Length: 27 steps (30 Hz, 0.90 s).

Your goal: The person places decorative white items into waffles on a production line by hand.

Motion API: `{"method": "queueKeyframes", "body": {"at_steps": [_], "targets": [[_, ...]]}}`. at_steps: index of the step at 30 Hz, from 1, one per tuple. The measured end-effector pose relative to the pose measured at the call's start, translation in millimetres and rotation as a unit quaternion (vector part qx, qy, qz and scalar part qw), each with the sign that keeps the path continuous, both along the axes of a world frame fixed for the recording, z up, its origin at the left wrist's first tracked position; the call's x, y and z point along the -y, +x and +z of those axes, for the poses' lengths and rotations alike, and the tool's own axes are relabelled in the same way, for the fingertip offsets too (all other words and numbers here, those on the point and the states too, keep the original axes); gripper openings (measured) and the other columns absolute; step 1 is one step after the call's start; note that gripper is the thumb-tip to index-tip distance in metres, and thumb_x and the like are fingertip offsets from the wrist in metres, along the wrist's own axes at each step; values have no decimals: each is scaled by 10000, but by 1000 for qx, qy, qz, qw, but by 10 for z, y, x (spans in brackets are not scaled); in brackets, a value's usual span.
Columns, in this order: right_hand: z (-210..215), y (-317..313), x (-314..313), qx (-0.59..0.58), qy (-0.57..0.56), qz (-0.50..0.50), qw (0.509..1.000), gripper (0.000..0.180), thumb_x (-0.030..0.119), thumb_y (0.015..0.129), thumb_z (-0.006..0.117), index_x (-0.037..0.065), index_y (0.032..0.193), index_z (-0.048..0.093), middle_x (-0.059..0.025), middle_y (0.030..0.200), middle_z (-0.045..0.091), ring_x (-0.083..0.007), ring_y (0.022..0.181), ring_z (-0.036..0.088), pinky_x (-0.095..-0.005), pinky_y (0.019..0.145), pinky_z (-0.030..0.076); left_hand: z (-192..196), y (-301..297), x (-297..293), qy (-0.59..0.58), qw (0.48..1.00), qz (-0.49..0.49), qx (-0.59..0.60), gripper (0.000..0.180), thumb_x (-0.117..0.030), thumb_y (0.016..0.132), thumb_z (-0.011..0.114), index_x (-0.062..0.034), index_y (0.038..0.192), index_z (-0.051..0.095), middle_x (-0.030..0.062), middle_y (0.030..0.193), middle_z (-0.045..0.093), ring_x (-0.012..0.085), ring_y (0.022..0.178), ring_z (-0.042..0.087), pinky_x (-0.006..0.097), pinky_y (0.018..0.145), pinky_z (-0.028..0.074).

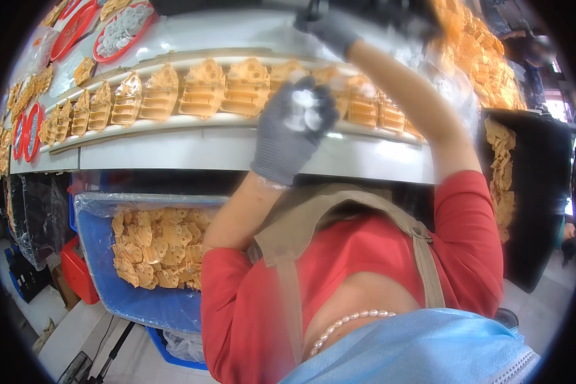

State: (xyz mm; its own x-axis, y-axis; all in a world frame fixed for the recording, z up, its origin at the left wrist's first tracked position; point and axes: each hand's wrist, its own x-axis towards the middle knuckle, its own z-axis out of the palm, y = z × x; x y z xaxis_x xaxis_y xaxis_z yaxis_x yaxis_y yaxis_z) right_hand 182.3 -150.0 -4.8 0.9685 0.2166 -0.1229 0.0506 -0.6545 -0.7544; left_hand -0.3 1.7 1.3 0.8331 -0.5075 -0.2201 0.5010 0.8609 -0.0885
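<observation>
My left hand (287,137), in a grey glove, is raised over the near edge of the bench. Its fingers curl around several small white round pieces (305,110) lying in the palm. Further off, my right hand (329,29), also grey-gloved, stretches to the far side beside a blurred black object (397,22). Motion smears its fingers, and whether they hold anything I cannot tell. Under both arms runs a row of orange-yellow moulded parts (201,88) with ribbed compartments, standing side by side between two pale rails (192,121). Part of the row is hidden behind my left hand.
A red basin of white pieces (123,31) sits at the far left, near another red tray (73,32). Orange parts (486,57) are heaped at the far right. Below the bench, a blue plastic-lined bin (99,256) holds more orange parts, with a red container (78,272) alongside.
</observation>
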Motion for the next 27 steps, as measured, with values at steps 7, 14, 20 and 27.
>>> {"method": "queueKeyframes", "body": {"at_steps": [7,14,20,27], "targets": [[194,-187,165,-305,552,-55,774,190,143,876,645,30,1006,566,-24,805,579,-41,589,493,-137,431,374,21,-74,-79,-11,1000,12,-24,299,-230,879,594,-16,1084,562,153,1037,584,259,968,586,392,863,517],[576,-552,-7,-296,423,37,856,193,174,859,661,18,963,614,-29,765,603,-57,573,489,-165,452,372,-32,-296,-306,-25,998,41,-39,306,-238,916,537,-37,1146,536,191,1050,572,306,961,575,446,869,495],[699,-538,-221,-253,93,174,947,169,173,843,652,48,954,677,-16,799,625,-87,631,526,-223,542,434,-16,-476,-343,9,996,71,-60,342,-281,925,514,-82,1202,497,191,1102,553,320,972,583,432,818,535],[363,-289,-325,6,-78,467,881,159,82,832,582,102,922,712,-37,845,696,-119,703,601,-292,625,477,214,-626,-365,9,993,74,-91,267,-239,939,488,-101,1167,489,194,1014,552,315,931,556,443,895,460]]}}
